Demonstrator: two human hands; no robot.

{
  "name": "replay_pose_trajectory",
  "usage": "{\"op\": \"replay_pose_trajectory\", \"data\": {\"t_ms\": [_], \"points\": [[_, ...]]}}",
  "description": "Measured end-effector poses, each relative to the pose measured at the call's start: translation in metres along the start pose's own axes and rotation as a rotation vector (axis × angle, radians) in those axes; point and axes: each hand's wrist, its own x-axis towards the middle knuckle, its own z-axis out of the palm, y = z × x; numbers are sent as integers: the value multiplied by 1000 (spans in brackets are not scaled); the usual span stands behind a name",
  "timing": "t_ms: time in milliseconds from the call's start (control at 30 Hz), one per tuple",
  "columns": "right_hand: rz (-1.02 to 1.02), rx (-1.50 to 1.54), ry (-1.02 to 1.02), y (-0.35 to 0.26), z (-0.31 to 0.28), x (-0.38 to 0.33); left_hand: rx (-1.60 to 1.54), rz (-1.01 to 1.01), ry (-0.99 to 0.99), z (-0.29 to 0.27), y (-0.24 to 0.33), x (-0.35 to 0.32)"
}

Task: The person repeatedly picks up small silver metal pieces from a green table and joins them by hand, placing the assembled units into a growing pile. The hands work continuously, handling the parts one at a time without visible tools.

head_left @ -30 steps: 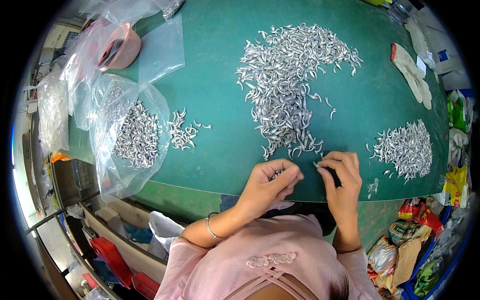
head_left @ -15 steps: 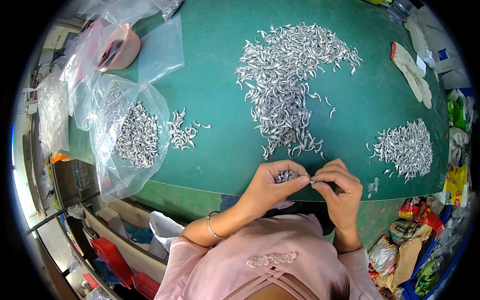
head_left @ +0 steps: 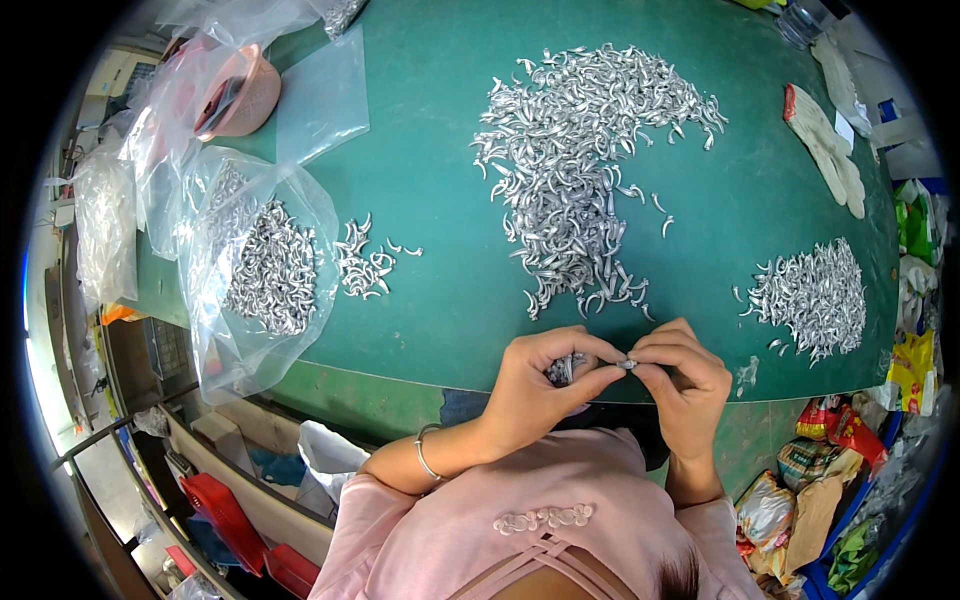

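Several small curved silvery metal pieces [head_left: 563, 369] are cupped in my left hand [head_left: 548, 378], which is closed around them. Its thumb and forefinger also pinch one small metal piece [head_left: 627, 365] at the tips. My right hand [head_left: 684, 372] grips that same piece from the other side, thumb against forefinger. Both hands are at the near edge of the green table. Just beyond them spreads a large heap of the same curved metal pieces [head_left: 565, 205]. A smaller heap of them [head_left: 812, 298] lies to the right.
At the left, a clear plastic bag [head_left: 215, 345] holds many pieces, with a few loose pieces [head_left: 362, 262] beside it. A pink basket [head_left: 255, 100] and a flat plastic sheet [head_left: 325, 105] lie behind. White gloves [head_left: 825, 145] rest at the far right of the green table [head_left: 430, 190].
My left fingertips have moved slightly right to meet the right ones on the small piece. Both hands stay over the table edge, and the heaps look the same.
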Motion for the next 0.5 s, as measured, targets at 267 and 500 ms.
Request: {"op": "replay_pose_trajectory", "data": {"t_ms": [267, 500], "points": [[-1, -231, 252, 4, -27, 5, -44, -107, 88, 1, 0, 0], [-125, -1036, 371, 6, -74, 3, -368, -296, -15, -4, -5, 2]]}}
